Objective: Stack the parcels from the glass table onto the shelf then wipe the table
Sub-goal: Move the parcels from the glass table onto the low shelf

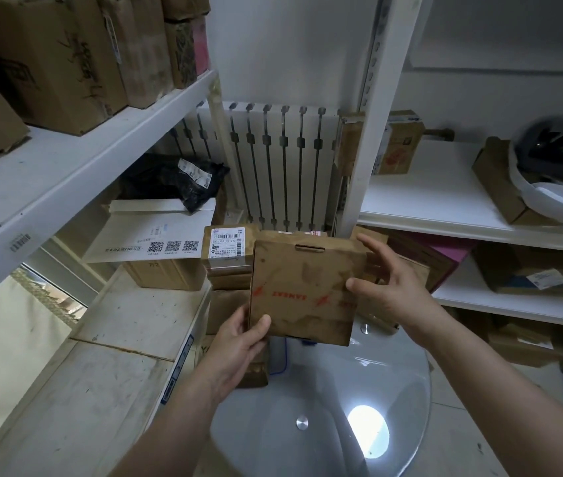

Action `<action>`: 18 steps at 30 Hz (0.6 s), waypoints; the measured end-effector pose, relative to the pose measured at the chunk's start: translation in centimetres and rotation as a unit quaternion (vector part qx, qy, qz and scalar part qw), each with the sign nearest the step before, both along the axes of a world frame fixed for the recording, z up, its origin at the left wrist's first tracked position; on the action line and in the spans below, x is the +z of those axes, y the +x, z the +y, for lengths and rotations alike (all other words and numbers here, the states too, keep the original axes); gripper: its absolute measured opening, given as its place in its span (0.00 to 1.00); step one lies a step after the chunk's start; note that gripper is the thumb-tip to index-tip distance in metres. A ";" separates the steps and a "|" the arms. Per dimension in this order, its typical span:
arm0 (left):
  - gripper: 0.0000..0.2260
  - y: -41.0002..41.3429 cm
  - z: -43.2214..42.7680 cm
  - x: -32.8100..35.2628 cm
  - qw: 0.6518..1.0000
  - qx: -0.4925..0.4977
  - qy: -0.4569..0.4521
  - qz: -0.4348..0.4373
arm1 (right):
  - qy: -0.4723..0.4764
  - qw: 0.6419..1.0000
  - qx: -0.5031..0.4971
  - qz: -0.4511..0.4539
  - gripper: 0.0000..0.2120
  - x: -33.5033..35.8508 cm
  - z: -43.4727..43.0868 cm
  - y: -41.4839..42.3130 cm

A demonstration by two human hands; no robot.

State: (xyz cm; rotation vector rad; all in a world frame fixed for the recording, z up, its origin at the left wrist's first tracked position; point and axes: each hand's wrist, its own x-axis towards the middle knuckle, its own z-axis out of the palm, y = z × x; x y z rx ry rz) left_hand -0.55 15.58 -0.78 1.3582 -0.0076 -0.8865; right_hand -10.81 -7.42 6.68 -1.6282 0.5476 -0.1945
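Parcel [304, 290] held upright over the glass tabletop [324, 390], flat face toward camera. Left grip [242, 335] pinches its lower-left corner, right grip [386, 287] pinches the right edge. Shelf [128, 321] lies left, nearer the left grip.

1 brown parcel [304, 290]; 2 hands, the left hand [238, 335] and the right hand [390, 287]; 1 glass worktop [324, 390] at 6 o'clock; 1 radiator [283, 160] at 12 o'clock; 1 black bag [176, 182].
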 end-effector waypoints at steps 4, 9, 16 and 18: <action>0.21 -0.2 0.5 -0.4 0.998 -0.043 0.044 -0.018 | 0.020 0.999 -0.012 0.048 0.27 -1.1 -0.3 0.3; 0.27 -0.7 1.5 -1.6 0.990 -0.073 0.118 -0.030 | 0.055 0.988 -0.003 0.146 0.29 -3.5 -0.1 0.5; 0.24 -0.3 5.1 -3.0 0.979 -0.075 0.188 -0.029 | 0.062 0.974 0.024 0.215 0.24 -5.9 2.5 3.1; 0.26 -0.4 6.5 -3.5 0.973 -0.078 0.212 -0.041 | 0.079 0.971 0.028 0.226 0.20 -6.8 3.5 3.8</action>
